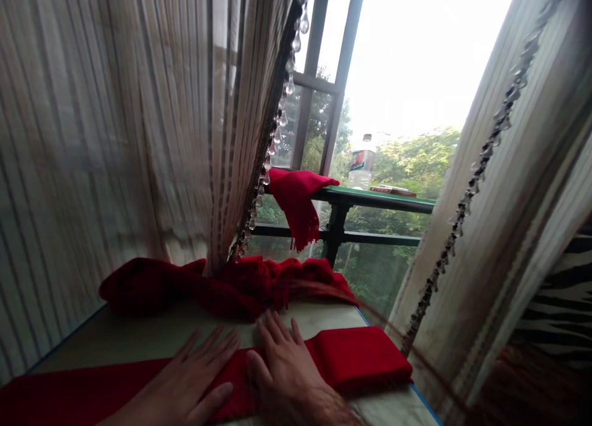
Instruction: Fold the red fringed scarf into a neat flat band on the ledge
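A red scarf (356, 358) lies across the pale table, a long flat band on the left and a thicker folded stack at its right end. Both hands rest on it with palms down. My left hand (194, 370) presses on the flat stretch, fingers spread and reaching past the far edge. Close beside it, my right hand (282, 358) lies flat just left of the folded stack, its fingertips over the far edge too. Beyond the fingertips sits a crumpled heap of more red cloth (222, 284) along the table's back edge.
The table (152, 333) has a blue edge and meets a window with a dark railing (383, 203). On that railing are a plastic bottle (361, 167), a small flat item (393, 190) and a fringed red scarf (303, 204). Beaded curtains (185, 118) hang on both sides.
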Tool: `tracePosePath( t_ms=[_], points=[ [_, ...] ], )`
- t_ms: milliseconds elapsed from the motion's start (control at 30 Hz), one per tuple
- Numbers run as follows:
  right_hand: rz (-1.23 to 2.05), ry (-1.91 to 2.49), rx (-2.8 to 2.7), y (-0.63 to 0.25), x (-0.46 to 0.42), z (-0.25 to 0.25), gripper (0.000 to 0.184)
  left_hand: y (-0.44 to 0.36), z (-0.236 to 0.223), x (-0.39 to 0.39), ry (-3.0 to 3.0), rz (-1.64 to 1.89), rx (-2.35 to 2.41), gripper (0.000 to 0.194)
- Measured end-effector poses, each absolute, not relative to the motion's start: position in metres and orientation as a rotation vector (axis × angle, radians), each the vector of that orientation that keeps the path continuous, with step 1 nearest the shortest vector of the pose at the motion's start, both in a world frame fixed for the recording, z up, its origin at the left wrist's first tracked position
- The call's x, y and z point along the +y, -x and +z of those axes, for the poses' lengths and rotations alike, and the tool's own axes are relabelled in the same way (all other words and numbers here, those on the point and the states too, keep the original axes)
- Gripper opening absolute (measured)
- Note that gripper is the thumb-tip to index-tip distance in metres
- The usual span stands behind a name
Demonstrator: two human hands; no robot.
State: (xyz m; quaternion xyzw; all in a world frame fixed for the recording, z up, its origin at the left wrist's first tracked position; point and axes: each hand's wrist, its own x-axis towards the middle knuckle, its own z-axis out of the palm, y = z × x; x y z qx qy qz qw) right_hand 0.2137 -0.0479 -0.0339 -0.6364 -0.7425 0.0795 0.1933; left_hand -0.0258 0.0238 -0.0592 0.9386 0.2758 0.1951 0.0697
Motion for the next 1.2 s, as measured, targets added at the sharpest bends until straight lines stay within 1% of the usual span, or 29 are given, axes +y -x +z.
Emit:
tracePosePath(
  t_ms=[67,133,300,533,633,767,900,1000,1133,1200],
  points=[
    [0.223,1.741,-2.126,-0.213,-0.05,-0.031,0.066,0.026,-0.057,0.021,-2.797,0.409,0.863,0.063],
    [0.237,1.722,-2.174,-0.212,-0.051,-0.03,0.063,0.025,-0.057,0.02,-2.765,0.331,0.902,0.064],
    [0.241,1.733,-2.222,-0.209,-0.052,-0.029,0.059,0.024,-0.058,0.023,-2.786,0.401,0.812,0.064],
    [0.343,1.786,-2.302,-0.208,-0.054,-0.021,0.063,0.021,-0.041,0.017,-2.763,0.419,0.858,0.057],
    [0.357,1.724,-2.324,-0.209,-0.055,-0.021,0.063,0.019,-0.037,0.013,-2.742,0.424,0.907,0.057],
    [0.377,1.606,-2.393,-0.209,-0.057,-0.024,0.068,0.016,-0.035,0.008,-2.703,0.38,0.952,0.057],
    [0.398,1.61,-2.413,-0.209,-0.057,-0.026,0.069,0.013,-0.029,0.006,-2.685,0.332,0.984,0.053],
    [0.426,1.624,-2.428,-0.21,-0.057,-0.023,0.076,0.014,-0.022,0.009,-2.71,0.366,1.018,0.045],
    [0.493,1.636,-2.45,-0.21,-0.058,-0.017,0.093,0.017,-0.013,0.015,-2.705,0.538,1.122,0.033],
    [0.502,1.642,-2.449,-0.211,-0.058,-0.016,0.095,0.018,-0.01,0.018,-2.683,0.587,1.178,0.027]
  ],
)
